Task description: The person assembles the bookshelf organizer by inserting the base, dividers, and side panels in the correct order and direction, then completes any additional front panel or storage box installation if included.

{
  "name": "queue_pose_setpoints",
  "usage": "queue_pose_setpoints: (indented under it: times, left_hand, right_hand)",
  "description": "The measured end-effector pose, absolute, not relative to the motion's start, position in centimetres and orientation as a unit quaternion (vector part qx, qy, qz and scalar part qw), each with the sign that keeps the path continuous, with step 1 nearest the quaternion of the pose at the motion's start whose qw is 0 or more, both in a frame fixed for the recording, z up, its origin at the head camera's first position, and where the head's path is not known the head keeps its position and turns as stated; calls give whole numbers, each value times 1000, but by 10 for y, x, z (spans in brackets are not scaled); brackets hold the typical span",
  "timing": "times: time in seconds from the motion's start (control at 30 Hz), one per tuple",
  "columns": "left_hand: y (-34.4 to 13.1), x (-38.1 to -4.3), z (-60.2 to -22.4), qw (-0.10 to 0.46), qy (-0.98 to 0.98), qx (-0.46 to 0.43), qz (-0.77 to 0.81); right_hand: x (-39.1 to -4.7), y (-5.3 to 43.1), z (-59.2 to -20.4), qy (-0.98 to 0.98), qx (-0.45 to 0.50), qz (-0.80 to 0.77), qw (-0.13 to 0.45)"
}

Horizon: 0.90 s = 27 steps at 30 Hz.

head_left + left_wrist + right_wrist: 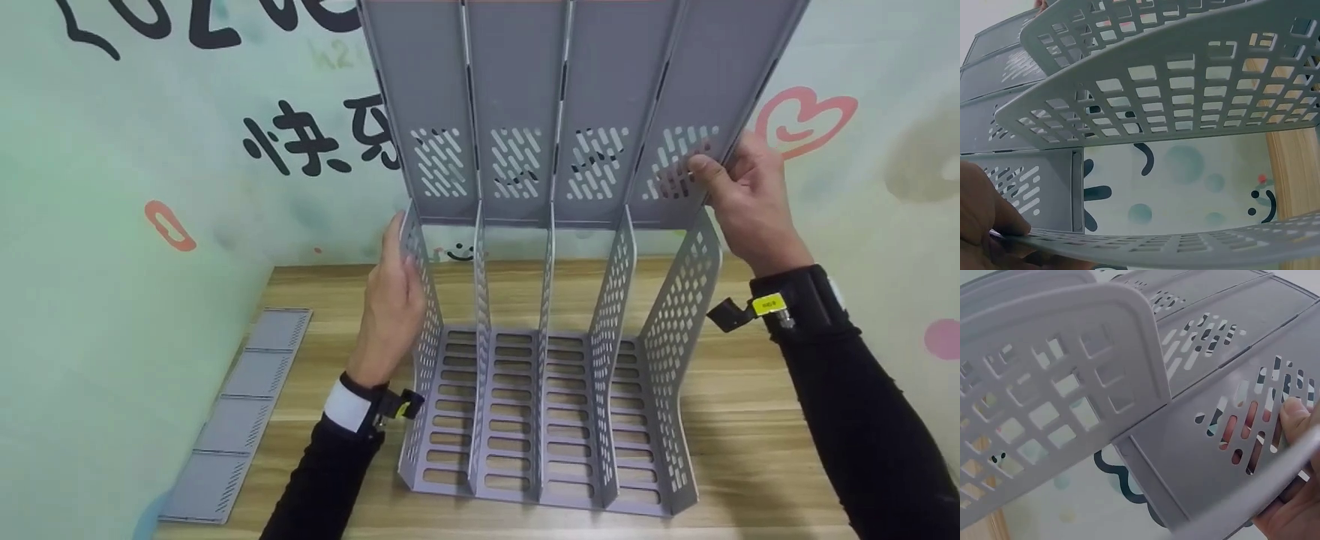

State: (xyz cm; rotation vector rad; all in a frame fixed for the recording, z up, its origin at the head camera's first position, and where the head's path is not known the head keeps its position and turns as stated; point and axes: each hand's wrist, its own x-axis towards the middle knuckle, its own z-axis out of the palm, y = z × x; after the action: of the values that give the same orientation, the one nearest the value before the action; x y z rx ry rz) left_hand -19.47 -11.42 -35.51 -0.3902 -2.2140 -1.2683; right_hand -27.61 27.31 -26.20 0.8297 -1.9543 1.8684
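A grey plastic file rack (517, 491) stands on the table in the head view, its slotted base carrying several upright perforated dividers. At its left side, my left hand (394, 307) grips the upper part of the outermost left divider (421, 300). Above and behind the dividers is a large grey panel (517, 75) with slanted slots near its lower edge. My right hand (754, 202) holds this panel by its lower right edge, thumb on the front and fingers behind. In the right wrist view, a divider's rounded corner (1148, 354) meets the panel's surface (1185, 455).
A narrow grey strip panel (240, 412) lies on the wooden table (750, 420) at the left, beside the wall. A light green printed backdrop (112, 337) with lettering and a red heart rises behind and on both sides.
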Motion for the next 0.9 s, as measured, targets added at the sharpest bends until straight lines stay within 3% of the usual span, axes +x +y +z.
queue_pose_setpoints:
  times: [0.3, 0.53, 0.67, 0.9]
  left_hand:
    - [-143, -204, -295, 194, -828, -120, -512]
    - [-151, -231, -236, 241, -788, -187, -534]
    - [-147, -248, -229, 219, -782, -218, -541]
    - [-150, -259, -243, 187, -778, -185, -570]
  right_hand:
    - [-276, 274, -261, -684, 295, 656, 122]
    - [-273, 282, -263, -701, 290, 642, 110]
    - [-272, 283, -263, -715, 283, 631, 102]
    - [-274, 278, -267, -724, 284, 621, 93]
